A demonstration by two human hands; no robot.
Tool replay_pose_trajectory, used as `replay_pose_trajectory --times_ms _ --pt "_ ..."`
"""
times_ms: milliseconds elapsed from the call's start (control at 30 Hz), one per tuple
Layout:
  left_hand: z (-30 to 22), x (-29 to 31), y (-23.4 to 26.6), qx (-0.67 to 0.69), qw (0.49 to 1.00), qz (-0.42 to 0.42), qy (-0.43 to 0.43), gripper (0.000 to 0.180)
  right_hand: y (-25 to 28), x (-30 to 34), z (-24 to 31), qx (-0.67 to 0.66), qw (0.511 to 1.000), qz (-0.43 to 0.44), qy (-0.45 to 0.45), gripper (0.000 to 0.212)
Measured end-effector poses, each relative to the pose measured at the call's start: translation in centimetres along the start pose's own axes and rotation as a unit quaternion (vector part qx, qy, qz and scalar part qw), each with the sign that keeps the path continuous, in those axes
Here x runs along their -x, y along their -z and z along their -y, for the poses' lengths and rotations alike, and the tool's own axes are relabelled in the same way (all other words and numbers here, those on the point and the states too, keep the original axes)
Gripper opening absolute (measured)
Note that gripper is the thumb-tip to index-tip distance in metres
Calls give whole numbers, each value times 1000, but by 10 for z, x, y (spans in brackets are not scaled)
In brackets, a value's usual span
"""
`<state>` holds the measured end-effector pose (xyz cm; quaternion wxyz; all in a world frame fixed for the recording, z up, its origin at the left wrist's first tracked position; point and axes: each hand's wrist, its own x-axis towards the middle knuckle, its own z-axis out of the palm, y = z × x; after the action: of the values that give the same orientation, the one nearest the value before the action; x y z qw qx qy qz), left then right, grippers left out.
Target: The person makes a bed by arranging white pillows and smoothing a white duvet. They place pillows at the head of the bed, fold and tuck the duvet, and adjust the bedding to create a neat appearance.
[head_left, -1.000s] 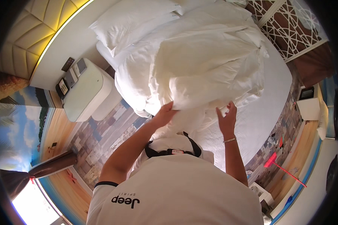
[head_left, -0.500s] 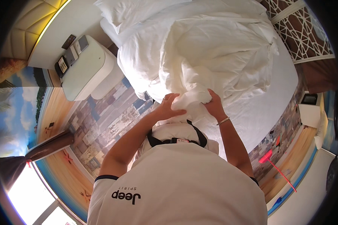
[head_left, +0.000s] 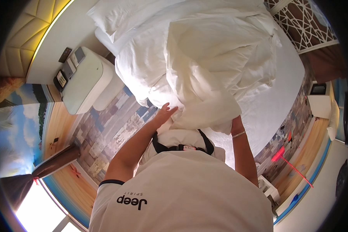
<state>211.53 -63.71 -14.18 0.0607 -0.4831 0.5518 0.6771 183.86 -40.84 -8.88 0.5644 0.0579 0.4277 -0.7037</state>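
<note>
A rumpled white duvet point(head_left: 205, 77) lies heaped on the bed, its near end lifted toward my body. My left hand point(head_left: 166, 115) is open by the left side of this raised end, fingers apart and stretched toward the cloth. Whether its fingertips touch the fabric I cannot tell. At the right corner of the lifted end, my right hand point(head_left: 237, 124) grips the duvet. Cloth hides most of that hand's fingers. A bracelet circles the right wrist.
White sheet point(head_left: 274, 112) covers the bed's right side, and pillows point(head_left: 116, 19) rest at the far left. A bedside cabinet point(head_left: 85, 79) carries a telephone point(head_left: 60, 80). On the patchwork-patterned floor point(head_left: 104, 123) at right is a red long-handled broom-like tool point(head_left: 278, 154).
The bunched end of the duvet has spread out wider. My right hand has moved right and nearer with its corner, while my left hand has come off the cloth bunch and shifted slightly left.
</note>
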Motion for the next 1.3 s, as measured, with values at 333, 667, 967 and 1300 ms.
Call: replay_pose_trajectory --times_ms 333,667,967,1300 --pt "-91 -19 -37 218 964 125 -81 39 14 53 -50 296 952 -42 -70 40" --pt "-168 68 -66 -220 885 343 -226 38 -28 66 57 626 773 -74 70 48" --pt "-131 46 -74 -453 734 409 -299 27 -28 -32 -67 456 877 -150 27 57" --pt "-123 30 -14 -324 828 351 -294 34 -63 24 -13 -29 948 -217 233 33"
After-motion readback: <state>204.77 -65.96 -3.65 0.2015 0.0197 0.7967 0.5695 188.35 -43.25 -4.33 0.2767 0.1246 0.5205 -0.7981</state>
